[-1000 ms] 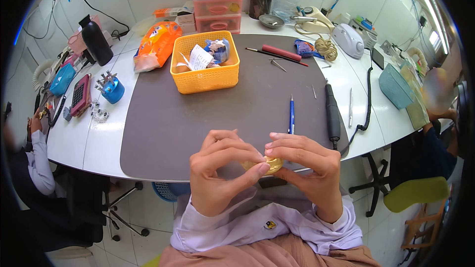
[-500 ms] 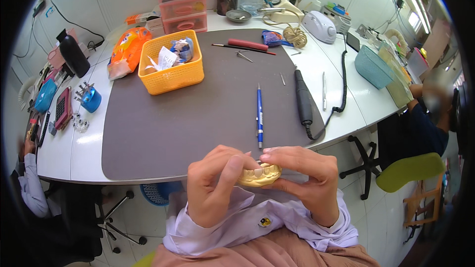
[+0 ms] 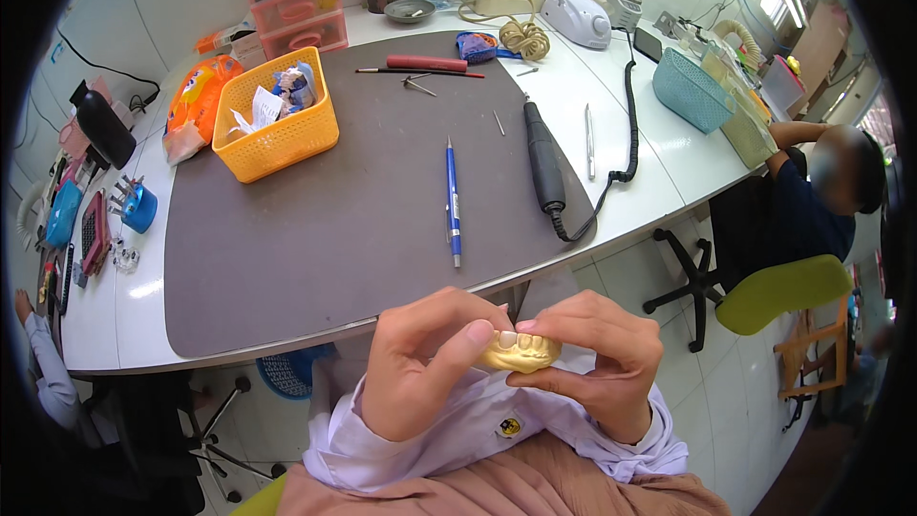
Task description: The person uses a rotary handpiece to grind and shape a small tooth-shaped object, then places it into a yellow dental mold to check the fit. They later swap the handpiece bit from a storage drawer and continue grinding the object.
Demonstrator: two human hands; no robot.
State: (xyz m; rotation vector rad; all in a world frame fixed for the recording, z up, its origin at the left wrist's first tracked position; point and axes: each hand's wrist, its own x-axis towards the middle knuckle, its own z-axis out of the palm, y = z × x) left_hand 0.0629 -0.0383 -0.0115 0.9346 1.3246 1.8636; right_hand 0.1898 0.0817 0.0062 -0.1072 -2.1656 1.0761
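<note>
Just beyond the desk's front edge, above my lap, I hold a yellow plaster dental cast (image 3: 521, 355) with its row of teeth upward. One front tooth (image 3: 507, 337) on it looks paler than the rest. My right hand (image 3: 616, 358) grips the cast's right side, thumb beneath and fingers over the teeth. At the left end, my left hand (image 3: 411, 354) is closed against the cast, thumb next to the pale tooth; its other fingertips are partly hidden behind. A blue mechanical pencil (image 3: 453, 205) lies on the grey desk mat (image 3: 315, 258) ahead of my hands.
A black handpiece (image 3: 544, 153) with a coiled cord rests right of the pencil, beside a slim metal tool (image 3: 589, 141). An orange basket (image 3: 287, 148) stands at the mat's back left. Pink drawers (image 3: 298, 5) are behind. A person (image 3: 812, 172) sits at the right.
The view has shifted, so the desk things appear farther left and tilted. Both hands still hold the cast, which has turned slightly, and the left thumb now sits closer beside the pale tooth.
</note>
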